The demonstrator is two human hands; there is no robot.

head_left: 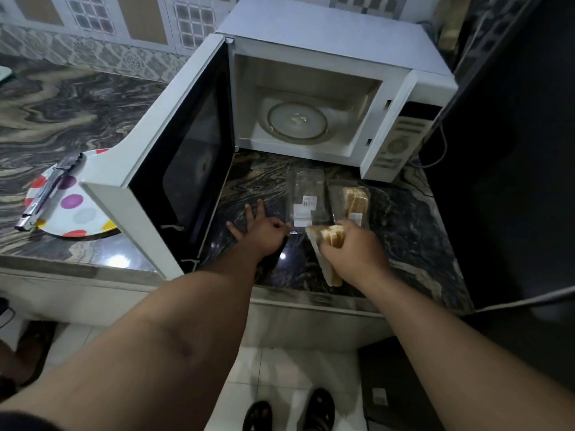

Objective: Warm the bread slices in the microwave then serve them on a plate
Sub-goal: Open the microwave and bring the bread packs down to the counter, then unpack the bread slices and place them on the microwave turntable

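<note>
A white microwave (342, 42) stands on the marble counter with its door (174, 163) swung wide to the left. Its glass turntable (297, 121) is bare. In front of it lies a clear bread bag (306, 200), and beside that a second bag with several slices (354, 199) inside. My right hand (351, 250) is shut on a few bread slices (326, 237) at the counter's front edge. My left hand (261, 228) pinches the near edge of the clear bag, other fingers spread. A polka-dot plate (73, 209) sits left of the door.
Metal tongs (46, 191) lie across the plate. The open door stands between the plate and my hands. A dark tall surface (513, 150) borders the counter on the right, with a cable (435, 157) behind the microwave. My sandalled feet (289, 412) are on the tiled floor below.
</note>
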